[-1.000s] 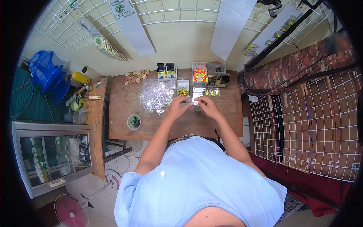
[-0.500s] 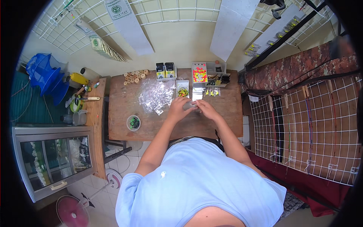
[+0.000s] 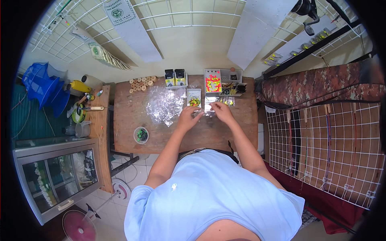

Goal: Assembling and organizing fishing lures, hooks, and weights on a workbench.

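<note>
My left hand [image 3: 189, 117] is over the middle of the wooden table, thumb and fingers pinched at the edge of a small clear plastic bag [image 3: 207, 113]. Just to its right, my right hand [image 3: 221, 111] has its fingertips pressed together beside a white packet [image 3: 209, 105]; what they hold is too small to make out. Beyond the left hand stands a white tray [image 3: 194, 93] of small yellow, green and red pieces. Several small bags with yellow pieces [image 3: 228, 101] lie beyond the right hand. Left of my hands spreads a pile of clear plastic bags [image 3: 163, 103].
On the wooden table [image 3: 169, 140] are a round tub [image 3: 140, 135] of dark green pieces, wooden rounds [image 3: 141, 83], a box of black-and-yellow packets [image 3: 175, 79], and a bin of pink and yellow pieces [image 3: 213, 81]. A glass-fronted cabinet [image 3: 60, 176] stands left; a wire rack [image 3: 317, 148] stands right.
My hands have moved apart: the right has shifted right and slightly away, the left slightly down. The clear bag now shows between them. The whole view has shifted a little.
</note>
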`<state>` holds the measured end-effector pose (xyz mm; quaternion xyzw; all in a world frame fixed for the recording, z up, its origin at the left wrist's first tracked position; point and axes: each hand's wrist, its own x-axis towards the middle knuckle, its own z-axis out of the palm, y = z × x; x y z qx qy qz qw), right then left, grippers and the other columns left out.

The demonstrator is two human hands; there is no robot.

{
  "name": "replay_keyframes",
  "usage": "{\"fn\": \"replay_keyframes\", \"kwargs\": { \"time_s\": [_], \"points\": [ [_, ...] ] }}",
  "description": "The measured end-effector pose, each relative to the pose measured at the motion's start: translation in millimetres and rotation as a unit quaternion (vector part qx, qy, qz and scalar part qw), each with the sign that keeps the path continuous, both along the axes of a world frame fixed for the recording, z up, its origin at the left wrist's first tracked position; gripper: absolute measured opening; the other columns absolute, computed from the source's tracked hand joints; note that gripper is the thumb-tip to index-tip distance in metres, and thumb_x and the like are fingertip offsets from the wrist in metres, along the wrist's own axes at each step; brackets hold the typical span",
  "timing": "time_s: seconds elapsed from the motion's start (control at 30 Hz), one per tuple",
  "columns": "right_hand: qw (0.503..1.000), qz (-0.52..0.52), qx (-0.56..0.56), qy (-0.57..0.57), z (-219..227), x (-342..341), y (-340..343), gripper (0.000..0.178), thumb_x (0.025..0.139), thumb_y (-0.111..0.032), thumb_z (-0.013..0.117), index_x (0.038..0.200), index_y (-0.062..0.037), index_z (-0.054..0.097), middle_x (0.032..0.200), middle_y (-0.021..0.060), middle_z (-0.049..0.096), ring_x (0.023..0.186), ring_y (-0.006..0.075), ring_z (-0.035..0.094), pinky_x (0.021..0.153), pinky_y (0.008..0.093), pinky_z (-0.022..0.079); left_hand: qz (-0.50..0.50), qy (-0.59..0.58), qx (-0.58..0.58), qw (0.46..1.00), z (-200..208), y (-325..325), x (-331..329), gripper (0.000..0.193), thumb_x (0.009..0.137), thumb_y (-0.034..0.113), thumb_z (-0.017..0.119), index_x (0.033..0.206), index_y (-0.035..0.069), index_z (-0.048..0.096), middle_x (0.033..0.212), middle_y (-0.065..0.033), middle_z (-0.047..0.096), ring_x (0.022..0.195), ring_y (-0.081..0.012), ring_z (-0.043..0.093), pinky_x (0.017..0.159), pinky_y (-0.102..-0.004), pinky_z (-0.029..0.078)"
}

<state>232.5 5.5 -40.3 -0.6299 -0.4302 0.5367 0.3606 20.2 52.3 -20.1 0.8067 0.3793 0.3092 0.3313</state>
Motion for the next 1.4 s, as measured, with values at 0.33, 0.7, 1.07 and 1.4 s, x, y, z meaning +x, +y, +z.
{"fn": "replay_keyframes", "kwargs": {
  "time_s": [0.33, 0.7, 1.07, 1.4],
  "points": [
    [0.867, -0.053, 0.091, -0.486, 12, 24, 92, 0.020, 0.086, -0.019, 0.059, 0.099, -0.0062, 0.067, 0.101, 0.0170, 0.062, 0.089, 0.0353, 0.064, 0.076, 0.0453, 0.052, 0.005, -0.166, -0.312, 0.935, -27, 22, 12, 0.033, 0.100, 0.028, 0.049, 0.118, 0.004, 0.063, 0.103, -0.0045, 0.065, 0.096, -0.0138, 0.059, 0.083, -0.0282, 0.046],
    [0.922, -0.100, 0.116, -0.355, 16, 15, 84, 0.020, 0.081, -0.016, 0.067, 0.097, -0.0038, 0.066, 0.093, 0.0095, 0.065, 0.078, 0.0243, 0.064, 0.069, 0.0348, 0.050, 0.021, -0.175, -0.372, 0.911, -42, 23, -2, 0.036, 0.103, 0.028, 0.039, 0.123, 0.005, 0.058, 0.109, -0.0064, 0.063, 0.096, -0.0122, 0.056, 0.079, -0.0272, 0.045],
    [0.994, -0.093, 0.033, 0.048, 5, -7, 14, 0.026, 0.086, -0.011, 0.066, 0.111, -0.0051, 0.066, 0.083, -0.0013, 0.065, 0.067, 0.0041, 0.055, 0.052, 0.0193, 0.041, -0.014, -0.175, -0.412, 0.894, -33, 13, 0, 0.037, 0.102, 0.030, 0.042, 0.128, 0.007, 0.055, 0.106, -0.0038, 0.062, 0.086, -0.0108, 0.057, 0.074, -0.0262, 0.046],
    [0.983, -0.128, 0.099, 0.089, 10, -24, -13, 0.022, 0.086, -0.013, 0.070, 0.104, -0.0011, 0.066, 0.090, 0.0034, 0.068, 0.075, 0.0067, 0.058, 0.066, 0.0212, 0.046, -0.052, -0.190, -0.417, 0.887, -21, -3, 5, 0.041, 0.101, 0.034, 0.045, 0.130, 0.006, 0.053, 0.112, -0.0047, 0.062, 0.094, -0.0126, 0.058, 0.076, -0.0257, 0.048]
  ]
}}
